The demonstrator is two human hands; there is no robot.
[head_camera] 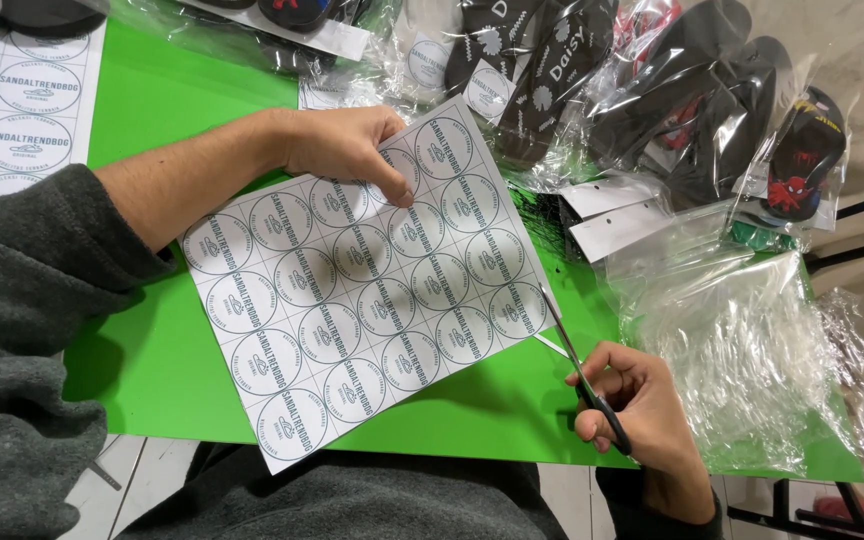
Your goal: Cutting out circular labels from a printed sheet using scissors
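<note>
Green tabletop [172, 90] fills the middle of the frame, with bare green at the upper left, along the lower edge below the sheet, and in a narrow strip at the right of centre. Its near edge runs across the bottom, tiled floor showing beneath. Clear plastic bags [752, 340] crowd the right side, and bagged sandals [652, 90] pile along the top right. A 2nd sheet of round labels [12, 100] lies at the upper left corner.

A label sheet [372, 280] with rows of round printed stickers sits mid-frame, tilted, its long axis running from lower left to upper right. The left hand [347, 145] reaches in from the left, grey sleeve pushed back, fingers curled, pinching the sheet's upper edge between thumb and fingertips. The right hand [637, 405] sits at the lower right, closed through the handles of scissors [582, 375]. The blades point up and left, their tips meeting the sheet's right edge; how far apart they stand cannot be told.
</note>
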